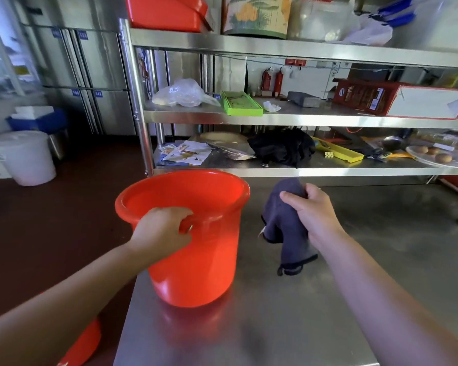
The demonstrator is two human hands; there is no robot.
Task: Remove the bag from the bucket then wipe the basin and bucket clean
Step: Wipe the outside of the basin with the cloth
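Note:
A red plastic bucket stands on the steel table near its left edge, tilted slightly away from me. My left hand grips the near rim of the bucket, fingers curled over the edge. To the right of the bucket, my right hand holds a dark grey cloth, which hangs down above the table. No bag shows inside the bucket. Part of a red basin peeks out below the table's left edge, under my left forearm.
A steel shelf rack stands behind the table, holding a clear plastic bag, a green tray, a black cloth and a red box. A white bucket stands on the floor at left.

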